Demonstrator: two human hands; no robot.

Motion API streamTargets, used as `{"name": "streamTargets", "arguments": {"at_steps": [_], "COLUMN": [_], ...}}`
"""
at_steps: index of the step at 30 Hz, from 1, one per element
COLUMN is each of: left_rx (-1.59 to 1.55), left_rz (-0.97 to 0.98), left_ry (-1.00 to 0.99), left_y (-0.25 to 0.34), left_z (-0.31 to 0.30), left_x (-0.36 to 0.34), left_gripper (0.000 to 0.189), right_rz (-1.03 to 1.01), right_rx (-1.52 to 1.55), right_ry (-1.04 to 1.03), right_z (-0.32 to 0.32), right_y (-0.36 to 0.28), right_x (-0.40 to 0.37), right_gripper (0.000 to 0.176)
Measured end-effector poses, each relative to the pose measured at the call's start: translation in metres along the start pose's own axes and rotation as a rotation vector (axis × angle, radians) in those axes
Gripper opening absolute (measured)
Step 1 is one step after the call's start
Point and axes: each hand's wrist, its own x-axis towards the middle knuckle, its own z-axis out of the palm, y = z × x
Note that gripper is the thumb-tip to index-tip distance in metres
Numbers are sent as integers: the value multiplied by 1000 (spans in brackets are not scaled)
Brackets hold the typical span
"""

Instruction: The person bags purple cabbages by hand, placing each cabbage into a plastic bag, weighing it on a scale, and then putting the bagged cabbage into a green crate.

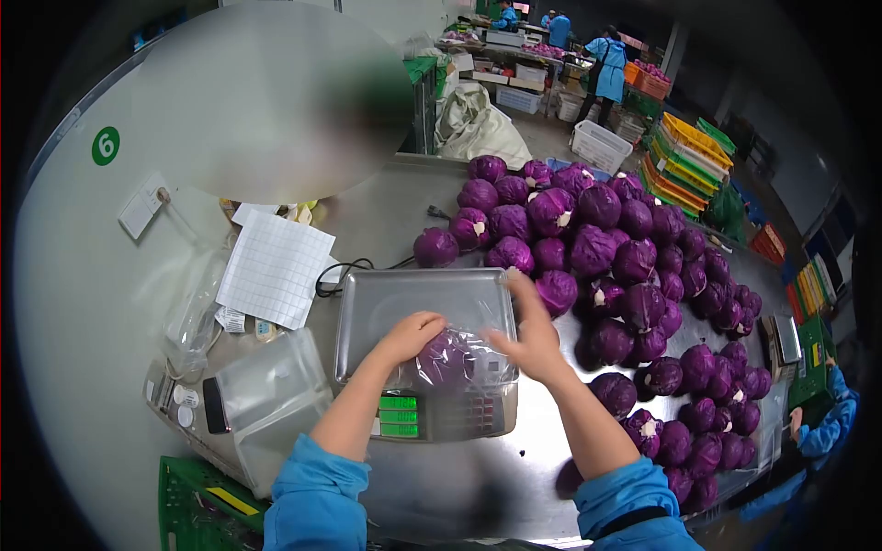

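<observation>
- Left hand (pixel 412 338): back turned up, fingers close together, bent toward the right hand; how firmly they close is unclear.
- Right hand (pixel 535 342): near the left but apart from it, open, slightly blurred, thumb spread toward the left fingers.
- Left forearm (pixel 356 404) and right forearm (pixel 588 418): behind the hands, slanting inward, wrists bare.

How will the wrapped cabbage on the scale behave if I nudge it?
The wrapped cabbage may well roll, being roundish on the smooth, flat pan. Its glossy, wrinkled film will probably feel slippery and shift. It's likely firm and fairly heavy, judging by the dense-looking loose cabbages beside the scale.
</observation>
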Motion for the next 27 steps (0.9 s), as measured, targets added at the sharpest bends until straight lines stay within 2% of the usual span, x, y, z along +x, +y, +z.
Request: {"name": "streamTargets", "arguments": {"at_steps": [1, 3, 4, 5, 7, 9, 11, 13, 14, 15, 16, 17, 19, 20, 21, 22, 23, 24, 26, 27], "left_rx": [2, -106, -430, -618, -1175, -1500, -1402, -749, -737, -915, -1105, -1270, -1462, -1505, -1527, -1525, -1683, -1607, -1528, -1497], "left_rz": [-9, -54, -34, -14, -59, 128, 226, 343, 298, 286, 288, 303, 322, 322, 312, 271, 186, -127, -443, -547], "left_ry": [-10, 31, -14, 8, -21, 59, 218, 522, 621, 647, 654, 611, 548, 542, 563, 615, 883, 1045, 1130, 1097], "left_y": [-3, -12, -30, -40, -47, -23, -13, 12, 10, 8, 9, 13, 27, 35, 41, 41, -12, -54, -62, -73], "left_z": [2, -1, 2, 9, 19, 30, 39, 43, 31, 16, 7, -7, -33, -41, -47, -53, -26, -8, 15, 29], "left_x": [-2, -5, -7, -11, -25, -50, -79, -131, -161, -188, -216, -250, -338, -379, -421, -473, -531, -580, -597, -604], "left_gripper": [34, 34, 35, 38, 45, 57, 66, 87, 87, 94, 102, 101, 99, 99, 98, 97, 84, 73, 76, 70], "right_rz": [-28, 210, 278, 239, 349, 592, 905, 765, 630, 478, 217, -51, -133, -168, -90, 101, 297, 302, 453, 466], "right_rx": [-173, 303, 292, 320, 305, 445, 1140, 1290, 1186, 1096, 1070, 1042, 866, 765, 692, 753, 807, 806, 774, 746], "right_ry": [-190, -502, -495, -413, -340, -399, -450, -540, -611, -658, -775, -855, -1206, -1193, -1077, -1000, -909, -907, -939, -939], "right_z": [11, 81, 80, 84, 93, 100, 92, 68, 88, 103, 96, 82, 85, 98, 104, 116, 122, 127, 130, 133], "right_y": [-10, 28, 28, 26, 21, 31, 24, -57, -53, -47, -91, -132, -153, -142, -137, -122, -99, -89, -76, -77], "right_x": [5, -14, -23, -31, -37, -24, -26, -41, -67, -92, -114, -133, -138, -141, -148, -164, -175, -181, -197, -202], "right_gripper": [78, 88, 88, 87, 82, 69, 62, 76, 77, 79, 82, 87, 95, 88, 72, 61, 51, 51, 39, 36]}}
